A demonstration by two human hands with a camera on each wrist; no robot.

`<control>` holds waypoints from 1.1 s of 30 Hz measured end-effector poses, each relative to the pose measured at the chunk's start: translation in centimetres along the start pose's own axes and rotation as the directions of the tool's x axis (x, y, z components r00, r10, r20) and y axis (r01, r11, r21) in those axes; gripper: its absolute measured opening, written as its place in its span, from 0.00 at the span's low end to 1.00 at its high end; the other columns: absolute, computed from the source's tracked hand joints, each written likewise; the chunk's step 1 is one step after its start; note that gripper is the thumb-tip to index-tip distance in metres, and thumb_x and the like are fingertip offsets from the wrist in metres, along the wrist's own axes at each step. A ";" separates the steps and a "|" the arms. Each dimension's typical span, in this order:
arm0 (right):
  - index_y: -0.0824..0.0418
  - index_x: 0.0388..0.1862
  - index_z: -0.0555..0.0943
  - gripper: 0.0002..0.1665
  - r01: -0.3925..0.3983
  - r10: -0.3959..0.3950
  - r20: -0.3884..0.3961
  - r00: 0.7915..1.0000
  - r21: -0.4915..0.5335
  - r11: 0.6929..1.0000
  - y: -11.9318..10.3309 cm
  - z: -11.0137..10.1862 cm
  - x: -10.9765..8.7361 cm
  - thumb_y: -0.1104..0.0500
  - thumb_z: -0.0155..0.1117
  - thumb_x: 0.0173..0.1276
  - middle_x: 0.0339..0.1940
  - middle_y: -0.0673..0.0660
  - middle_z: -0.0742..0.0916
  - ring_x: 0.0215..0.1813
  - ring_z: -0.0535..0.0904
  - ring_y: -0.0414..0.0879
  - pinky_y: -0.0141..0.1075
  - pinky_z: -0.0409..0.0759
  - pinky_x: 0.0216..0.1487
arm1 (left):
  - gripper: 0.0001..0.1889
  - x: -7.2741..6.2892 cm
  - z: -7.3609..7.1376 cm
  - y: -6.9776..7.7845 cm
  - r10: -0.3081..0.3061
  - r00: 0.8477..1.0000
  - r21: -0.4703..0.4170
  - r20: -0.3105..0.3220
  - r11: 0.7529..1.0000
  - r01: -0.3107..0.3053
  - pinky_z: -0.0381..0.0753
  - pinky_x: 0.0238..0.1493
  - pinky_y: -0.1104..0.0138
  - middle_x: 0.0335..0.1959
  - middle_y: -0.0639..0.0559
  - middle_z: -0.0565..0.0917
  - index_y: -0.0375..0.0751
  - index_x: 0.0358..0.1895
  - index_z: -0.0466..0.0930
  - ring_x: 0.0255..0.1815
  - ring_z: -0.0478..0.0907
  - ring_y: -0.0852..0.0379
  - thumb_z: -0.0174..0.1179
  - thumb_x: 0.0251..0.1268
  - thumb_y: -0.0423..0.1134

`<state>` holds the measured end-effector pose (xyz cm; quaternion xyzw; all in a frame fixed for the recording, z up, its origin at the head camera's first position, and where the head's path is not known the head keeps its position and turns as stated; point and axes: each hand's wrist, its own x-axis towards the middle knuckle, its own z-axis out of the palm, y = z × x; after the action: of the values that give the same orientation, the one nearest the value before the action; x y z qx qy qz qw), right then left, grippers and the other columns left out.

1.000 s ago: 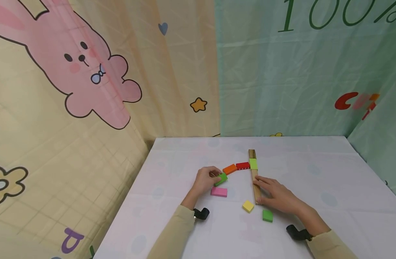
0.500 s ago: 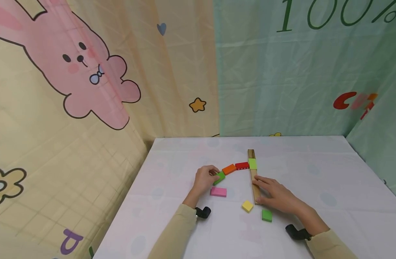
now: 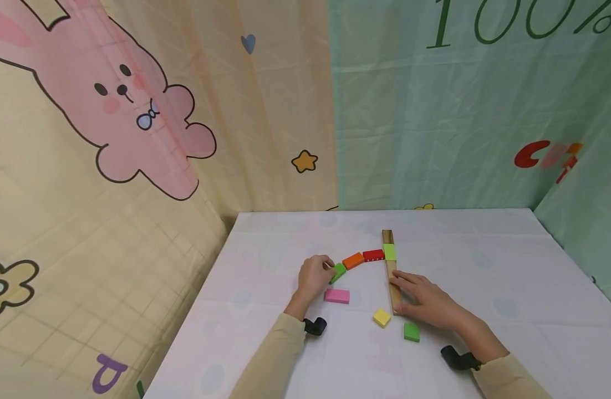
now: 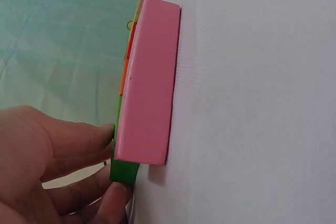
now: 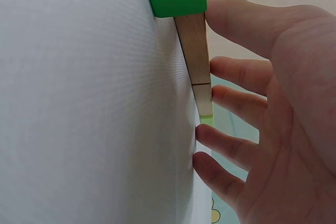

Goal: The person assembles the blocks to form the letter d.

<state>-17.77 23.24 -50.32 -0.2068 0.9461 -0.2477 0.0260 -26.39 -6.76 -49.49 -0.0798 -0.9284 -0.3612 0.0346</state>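
With thumb and fingers my left hand point(image 3: 312, 279) pinches a green block point(image 3: 339, 271) on the table. That block sits at the left end of a curved row, its far corner beside an orange block point(image 3: 353, 261). A red block point(image 3: 373, 255) with white dots continues the row to a light green block point(image 3: 390, 252), set within a straight line of plain wooden blocks point(image 3: 391, 268). The fingertips of my right hand point(image 3: 430, 299) touch the right side of this wooden line, thumb near its front end. A pink block point(image 4: 149, 82) lies just in front of the left hand's block.
A yellow block point(image 3: 382, 318) and a second green block point(image 3: 412, 332) lie near the wooden line's front end. The white cloth-covered table point(image 3: 265, 343) reaches back to printed curtains point(image 3: 285, 111). Black camera mounts point(image 3: 315, 326) stick out from both wrists.
My left hand has shifted the green block slightly back and turned it, bringing its end up to the orange block. My right hand has stayed at the wooden line.
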 end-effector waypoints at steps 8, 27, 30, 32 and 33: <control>0.55 0.76 0.69 0.46 -0.009 0.009 0.001 1.000 0.004 1.000 0.0 -0.1 0.1 0.36 0.69 0.65 0.78 0.59 0.66 0.75 0.60 0.64 0.67 0.67 0.63 | 0.04 0.1 0.1 0.3 -0.004 1.000 0.038 -0.015 0.999 0.005 0.75 0.30 0.68 0.26 0.57 0.81 0.43 0.37 0.89 0.26 0.75 0.60 0.71 0.61 0.37; 0.56 0.76 0.69 0.46 0.011 -0.011 -0.011 1.000 0.007 1.000 0.1 0.0 0.1 0.37 0.69 0.65 0.78 0.59 0.67 0.75 0.61 0.64 0.67 0.67 0.64 | 0.05 -0.2 0.5 0.4 -0.023 0.999 0.013 -0.032 1.000 0.023 0.75 0.30 0.68 0.26 0.56 0.81 0.43 0.39 0.89 0.25 0.74 0.59 0.69 0.63 0.38; 0.56 0.76 0.69 0.46 0.006 -0.006 -0.007 1.000 0.011 1.000 0.1 0.0 0.0 0.37 0.68 0.65 0.78 0.59 0.66 0.75 0.61 0.64 0.67 0.66 0.64 | 0.05 -0.3 0.6 0.3 -0.021 0.999 0.008 -0.032 1.000 0.022 0.75 0.29 0.68 0.26 0.56 0.81 0.43 0.40 0.89 0.25 0.74 0.60 0.70 0.63 0.38; 0.56 0.76 0.69 0.46 0.002 -0.002 -0.006 1.000 0.009 1.000 0.1 0.0 0.0 0.37 0.68 0.65 0.78 0.59 0.67 0.75 0.61 0.64 0.66 0.67 0.64 | 0.06 -0.3 0.6 0.2 -0.021 0.999 0.008 -0.032 1.000 0.021 0.74 0.29 0.68 0.25 0.56 0.81 0.43 0.40 0.89 0.24 0.74 0.60 0.70 0.63 0.38; 0.56 0.76 0.69 0.46 0.002 -0.002 -0.006 1.000 0.007 1.000 0.0 0.1 0.0 0.37 0.68 0.65 0.78 0.59 0.67 0.75 0.61 0.64 0.66 0.67 0.64 | 0.06 -0.3 0.6 0.2 -0.021 0.999 0.009 -0.031 1.000 0.021 0.74 0.29 0.68 0.25 0.56 0.80 0.43 0.40 0.89 0.24 0.74 0.59 0.69 0.63 0.39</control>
<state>-17.75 23.26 -50.39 -0.2069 0.9451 -0.2518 0.0240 -26.05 -6.23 -49.83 -0.0643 -0.9303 -0.3583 0.0455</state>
